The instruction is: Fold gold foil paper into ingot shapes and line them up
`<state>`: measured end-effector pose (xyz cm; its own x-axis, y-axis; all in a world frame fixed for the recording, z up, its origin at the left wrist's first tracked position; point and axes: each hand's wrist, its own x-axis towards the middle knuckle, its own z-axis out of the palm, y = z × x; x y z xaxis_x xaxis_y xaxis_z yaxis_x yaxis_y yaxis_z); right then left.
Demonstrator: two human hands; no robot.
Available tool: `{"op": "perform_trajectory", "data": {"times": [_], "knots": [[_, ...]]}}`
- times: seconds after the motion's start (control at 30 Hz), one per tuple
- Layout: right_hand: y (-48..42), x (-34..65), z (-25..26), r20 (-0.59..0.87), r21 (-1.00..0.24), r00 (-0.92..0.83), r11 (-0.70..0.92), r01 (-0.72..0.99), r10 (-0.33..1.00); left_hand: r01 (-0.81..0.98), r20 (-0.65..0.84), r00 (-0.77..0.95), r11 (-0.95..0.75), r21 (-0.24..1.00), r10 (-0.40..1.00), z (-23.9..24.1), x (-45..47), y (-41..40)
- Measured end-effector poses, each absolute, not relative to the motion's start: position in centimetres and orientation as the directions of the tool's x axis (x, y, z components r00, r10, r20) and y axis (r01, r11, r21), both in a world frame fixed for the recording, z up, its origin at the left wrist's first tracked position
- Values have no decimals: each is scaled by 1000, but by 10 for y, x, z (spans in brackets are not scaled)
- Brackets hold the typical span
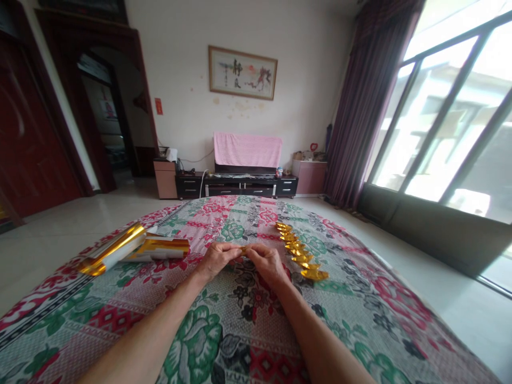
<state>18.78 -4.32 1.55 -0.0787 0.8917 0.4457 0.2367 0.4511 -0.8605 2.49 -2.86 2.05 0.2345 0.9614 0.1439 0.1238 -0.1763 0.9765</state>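
My left hand (216, 259) and my right hand (267, 261) meet over the middle of the cloth-covered table. Between their fingertips is a small piece of gold foil paper (244, 249), pinched from both sides and mostly hidden by the fingers. Right of my right hand runs a row of several folded gold paper ingots (303, 258), lined up from near to far. Off to the left of my left hand lie curled sheets of gold foil paper (166, 248) with white backs, one overlapping another.
A flowered cloth (192, 341) in red, green and grey covers the rounded table. Beyond it stand a low black cabinet (224, 188) and a pink towel (248, 149) draped over something. Tall windows (448, 128) and a purple curtain (360, 112) are on the right.
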Motion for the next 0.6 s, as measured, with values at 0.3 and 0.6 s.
{"op": "perform_trajectory", "data": {"times": [0.3, 0.6], "knots": [[-42, 188, 14, 420, -888, -105, 432, 154, 901, 140, 149, 244, -187, 972, 958, 20, 24, -28], [-44, 187, 16, 346, -935, -79, 350, 46, 935, 134, 158, 252, -196, 971, 955, 16, 23, -25]]}}
